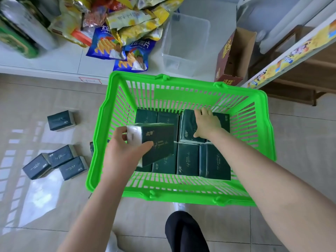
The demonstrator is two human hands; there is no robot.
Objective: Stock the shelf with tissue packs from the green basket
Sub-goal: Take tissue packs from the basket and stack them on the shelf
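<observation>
Pack [157, 142] lifted above basket [116, 106], left hand [123, 148] pinching its white end, thumb on top face. Likely light, soft, film-wrapped, slippery; best gripped across short sides. Right hand [207, 124] reaching to far pack [189, 128], fingers curled over its far edge. More packs fill basket floor. Loose packs [61, 160] on tiles left. Shelf [72, 57] beyond, cluttered with snack bags [116, 42]; clear bin [185, 44], carton [231, 57] beside.

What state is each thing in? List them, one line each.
Green plastic slatted basket: on the tiled floor, part full of packs.
Dark green wrapped tissue pack: lifted above the basket, gripped by left hand.
Back-right tissue pack: lying in the basket, grasped by right hand.
Loose floor packs: lying outside the basket.
Clear plastic tub: open, looks empty.
Brown cardboard box: open-topped.
</observation>
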